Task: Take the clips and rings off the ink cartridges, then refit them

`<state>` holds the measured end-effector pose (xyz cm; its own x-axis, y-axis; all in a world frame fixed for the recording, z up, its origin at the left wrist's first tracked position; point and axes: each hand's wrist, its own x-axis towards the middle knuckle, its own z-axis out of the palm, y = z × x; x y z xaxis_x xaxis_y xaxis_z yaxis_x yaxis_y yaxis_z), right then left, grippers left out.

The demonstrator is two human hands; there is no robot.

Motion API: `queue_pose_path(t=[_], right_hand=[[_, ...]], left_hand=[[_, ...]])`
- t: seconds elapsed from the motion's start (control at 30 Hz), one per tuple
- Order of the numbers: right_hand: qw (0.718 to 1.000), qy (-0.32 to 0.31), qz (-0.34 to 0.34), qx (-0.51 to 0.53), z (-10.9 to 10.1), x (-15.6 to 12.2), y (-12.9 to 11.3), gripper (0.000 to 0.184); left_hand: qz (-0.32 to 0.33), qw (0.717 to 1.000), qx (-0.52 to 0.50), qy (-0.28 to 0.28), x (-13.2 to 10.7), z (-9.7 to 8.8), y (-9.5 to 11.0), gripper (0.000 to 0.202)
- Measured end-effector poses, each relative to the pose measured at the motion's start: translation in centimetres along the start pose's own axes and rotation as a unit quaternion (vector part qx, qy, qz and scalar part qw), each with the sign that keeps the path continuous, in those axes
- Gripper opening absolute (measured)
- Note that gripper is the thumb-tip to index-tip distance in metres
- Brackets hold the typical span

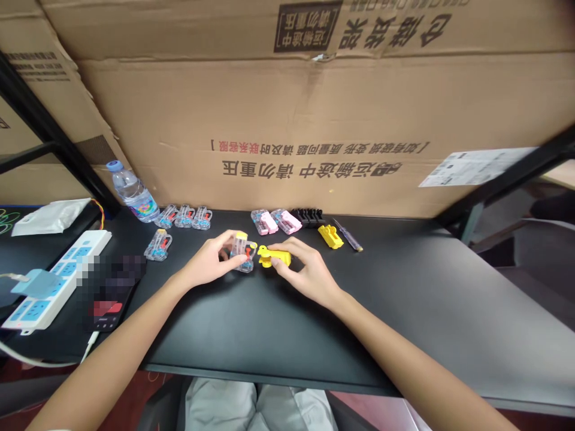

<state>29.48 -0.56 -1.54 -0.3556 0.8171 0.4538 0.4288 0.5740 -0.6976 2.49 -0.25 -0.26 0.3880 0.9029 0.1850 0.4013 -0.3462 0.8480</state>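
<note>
A small clear plastic case with a yellow cap and red parts inside [243, 256] is sitting just above the middle of the black surface [404, 311], and the left hand [211, 263] is gripping it, thumb low on its near face and fingers curling over its top. Touching the case at its 3 o'clock, a small yellow plastic piece [275, 257] is lying flat, and the right hand [305, 272] is pinching it, fingers closing over its right end. At 1 o'clock from the hands, a second yellow plastic part [330, 236] is lying beside a thin screwdriver with a clear handle [348, 234], with a black ribbed plastic block [308, 216] just behind them. At 12 o'clock, two clear cases with pink inserts [275, 221] are lying side by side. At 10 o'clock, three clear cases with blue and red inserts [185, 216] are lining up in a row, and a fourth one [158, 245] is lying nearer, well apart from the left hand. Further out at 10 o'clock, a clear plastic water bottle with a blue cap [133, 193] is leaning against the big brown cardboard sheet [287, 131] that is standing along the far edge. At 9 o'clock, a white and blue power strip [56, 278] is lying along the left edge, next to a dark phone [110, 290].
</note>
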Motion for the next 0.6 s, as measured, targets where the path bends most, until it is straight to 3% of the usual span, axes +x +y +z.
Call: queue_pose_path(t=[0.1, 0.23, 0.37, 0.6], right_hand=[[0.998, 0.033, 0.045, 0.032, -0.3, 0.2, -0.1, 0.028], [0.988, 0.037, 0.113, 0.097, -0.4, 0.4, 0.0, 0.043], [0.985, -0.017, 0.140, 0.099, -0.4, 0.3, 0.2, 0.054], [0.980, -0.104, 0.120, 0.118, 0.6, -0.1, 0.7, 0.043]], left_hand=[[0.052, 0.996, 0.064, -0.023, -0.2, 0.6, 0.3, 0.025], [0.088, 0.990, 0.099, -0.041, -0.3, 1.1, 0.1, 0.022], [0.087, 0.992, 0.086, -0.040, -0.2, 1.1, -0.1, 0.022], [0.101, 0.991, 0.087, -0.020, -0.3, 1.2, -0.7, 0.023]])
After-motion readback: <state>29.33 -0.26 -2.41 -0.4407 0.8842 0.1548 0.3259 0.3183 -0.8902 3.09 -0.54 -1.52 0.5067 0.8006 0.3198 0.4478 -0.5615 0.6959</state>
